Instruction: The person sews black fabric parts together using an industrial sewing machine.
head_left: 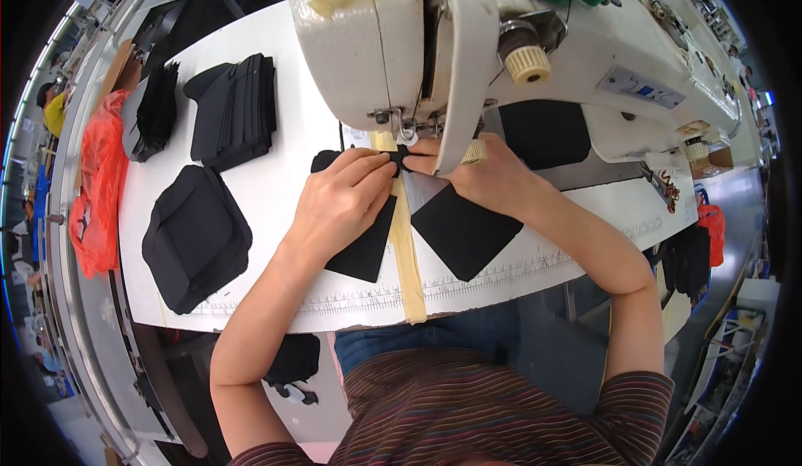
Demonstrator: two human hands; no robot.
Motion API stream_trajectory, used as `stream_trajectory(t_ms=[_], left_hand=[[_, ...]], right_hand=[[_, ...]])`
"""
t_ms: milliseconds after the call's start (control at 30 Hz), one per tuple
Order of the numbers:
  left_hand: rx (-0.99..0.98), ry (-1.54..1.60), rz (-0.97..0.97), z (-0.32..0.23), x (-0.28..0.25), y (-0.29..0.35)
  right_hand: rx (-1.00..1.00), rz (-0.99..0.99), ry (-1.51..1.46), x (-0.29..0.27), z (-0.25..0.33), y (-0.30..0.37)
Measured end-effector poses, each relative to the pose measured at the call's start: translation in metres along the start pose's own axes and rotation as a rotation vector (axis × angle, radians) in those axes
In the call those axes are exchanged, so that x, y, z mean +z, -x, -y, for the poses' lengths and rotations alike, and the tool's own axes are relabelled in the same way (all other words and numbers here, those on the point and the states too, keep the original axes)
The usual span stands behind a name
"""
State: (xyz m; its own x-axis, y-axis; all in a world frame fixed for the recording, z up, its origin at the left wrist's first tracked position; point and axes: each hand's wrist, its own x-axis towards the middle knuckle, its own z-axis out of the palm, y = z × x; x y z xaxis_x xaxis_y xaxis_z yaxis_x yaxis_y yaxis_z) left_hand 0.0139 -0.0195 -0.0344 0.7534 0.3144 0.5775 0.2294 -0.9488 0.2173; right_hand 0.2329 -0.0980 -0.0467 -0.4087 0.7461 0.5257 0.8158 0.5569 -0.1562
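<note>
A white sewing machine point(359, 48) stands over the work. Right below its presser foot point(408, 132), both my hands hold black fabric. My left hand point(342, 203) has its fingers pressed together on a black fabric piece point(365, 249), left of the foot. From the right, my right hand point(489, 178) pinches the cloth close to the needle area, its fingers partly behind the machine's curved white arm. Another black fabric panel point(468, 232) spreads out below that hand. Whether the two panels are joined is hidden by my fingers.
Stacks of cut black fabric point(238, 111) lie at the left, with a further pile point(196, 236) nearer me. Yellow tape point(407, 257) and a printed ruler strip point(535, 265) mark the white table. A red plastic bag point(100, 186) hangs left; a black piece point(543, 134) lies right.
</note>
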Motion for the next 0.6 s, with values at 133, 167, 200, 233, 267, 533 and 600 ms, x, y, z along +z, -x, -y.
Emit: stream_trajectory(t_ms=[133,167,200,233,267,533,600], left_hand=[[0.087,-0.087,-0.003,0.0038,0.0047,0.0002],[0.084,-0.083,0.0,0.0029,0.0053,0.0],[0.065,-0.082,0.004,0.0015,0.0053,-0.0007],[0.046,-0.079,0.008,0.0002,0.0059,-0.0009],[0.044,-0.076,0.012,-0.0015,0.0064,-0.0009],[0.047,-0.15,0.024,-0.0044,0.0088,-0.0024],[0.049,-0.143,0.027,-0.0042,0.0093,-0.0032]], right_hand=[[-0.008,0.032,0.003,-0.0033,-0.0003,-0.0017],[-0.004,0.035,-0.001,-0.0027,-0.0019,-0.0009],[-0.041,0.0,0.017,-0.0022,-0.0033,-0.0001],[-0.077,-0.034,0.034,-0.0011,-0.0043,0.0012],[-0.073,-0.032,0.031,-0.0003,-0.0041,0.0019],[-0.092,-0.069,0.087,0.0002,-0.0003,0.0005],[-0.098,-0.075,0.084,0.0008,-0.0009,0.0006]])
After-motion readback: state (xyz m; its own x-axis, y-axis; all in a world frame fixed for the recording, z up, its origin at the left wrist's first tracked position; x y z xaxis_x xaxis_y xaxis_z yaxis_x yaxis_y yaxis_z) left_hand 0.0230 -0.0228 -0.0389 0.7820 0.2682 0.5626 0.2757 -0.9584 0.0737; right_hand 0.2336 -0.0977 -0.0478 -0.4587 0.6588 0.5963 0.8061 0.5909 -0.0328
